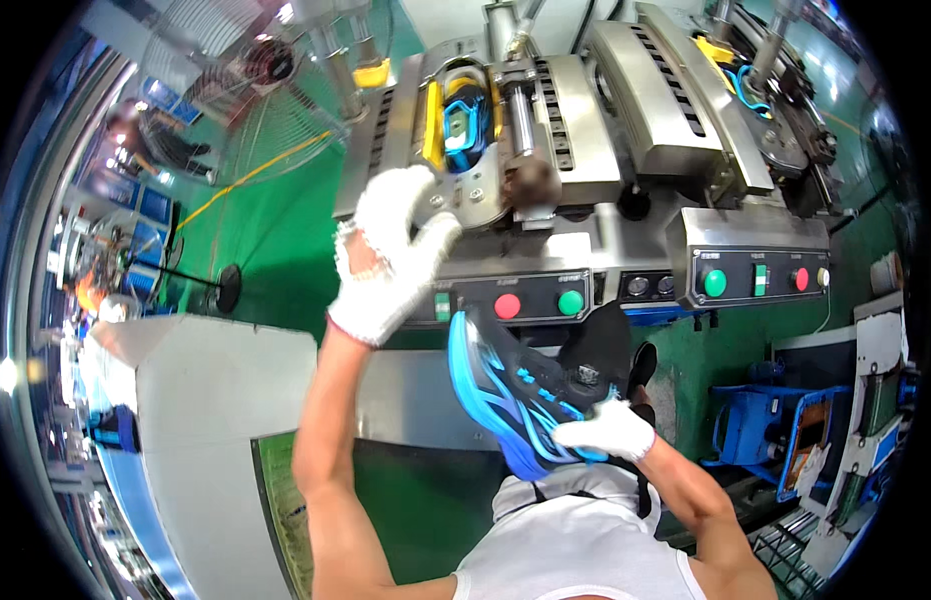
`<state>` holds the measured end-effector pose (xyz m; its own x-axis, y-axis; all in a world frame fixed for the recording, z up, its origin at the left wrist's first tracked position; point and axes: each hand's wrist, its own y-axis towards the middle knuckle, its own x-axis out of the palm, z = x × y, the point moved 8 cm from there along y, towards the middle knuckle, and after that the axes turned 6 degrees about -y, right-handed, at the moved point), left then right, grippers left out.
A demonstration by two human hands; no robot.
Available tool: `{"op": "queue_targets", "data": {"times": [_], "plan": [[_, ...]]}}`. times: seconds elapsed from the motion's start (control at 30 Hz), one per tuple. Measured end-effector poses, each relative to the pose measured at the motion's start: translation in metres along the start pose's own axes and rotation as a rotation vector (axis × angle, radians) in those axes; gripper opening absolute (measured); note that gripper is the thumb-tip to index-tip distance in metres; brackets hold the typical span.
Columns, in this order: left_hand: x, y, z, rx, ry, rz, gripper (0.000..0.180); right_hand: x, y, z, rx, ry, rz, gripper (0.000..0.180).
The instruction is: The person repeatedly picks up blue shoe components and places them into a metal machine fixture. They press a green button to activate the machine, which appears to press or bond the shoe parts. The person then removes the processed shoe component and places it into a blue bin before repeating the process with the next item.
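White sleeveless shirt (575, 550) nearest, we grip one black-and-blue sports shoe (520, 385) before it in our white-gloved right hand (607, 432), white-gloved left hand (390, 255) spread empty near the steel press (580, 110), where a second blue-and-black shoe (469, 125) seems seated, ours not yet set down.

Seeing smooth, glossy metal on machine cover (635, 100); matt, rough knit cloth on gloves (380, 285); matt cloth-like finish on shoe upper (503, 345), glossy plastic look on sole (467, 378); smooth plastic button (506, 306); glossy floor (260, 215).

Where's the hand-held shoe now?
Head view, just right of centre: the shoe is in the gloved right hand, between the left button panel and the person's white top.
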<state>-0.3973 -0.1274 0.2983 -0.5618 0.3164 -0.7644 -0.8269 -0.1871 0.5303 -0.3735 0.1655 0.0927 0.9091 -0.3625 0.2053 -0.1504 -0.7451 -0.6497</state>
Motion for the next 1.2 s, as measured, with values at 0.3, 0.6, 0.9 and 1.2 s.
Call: {"op": "queue_targets", "data": {"times": [0.3,0.6,0.9,1.2], "plan": [[0.169,0.16,-0.168,-0.537,0.292,-0.163,0.093,-0.073,-0.087,0.069,-0.395,0.456,0.43,0.078],[0.143,0.202,-0.222,-0.481,0.306,-0.222,0.086,-0.064,-0.081,0.221,-0.085,0.749,0.456,0.064],[-0.05,0.012,-0.093,-0.346,-0.003,0.297,0.063,-0.088,-0.046,0.083,-0.409,0.851,0.377,0.03],[-0.063,-0.318,-0.116,-1.022,0.003,0.132,0.057,-0.078,0.069,-0.239,-0.76,0.388,0.392,0.03]]}}
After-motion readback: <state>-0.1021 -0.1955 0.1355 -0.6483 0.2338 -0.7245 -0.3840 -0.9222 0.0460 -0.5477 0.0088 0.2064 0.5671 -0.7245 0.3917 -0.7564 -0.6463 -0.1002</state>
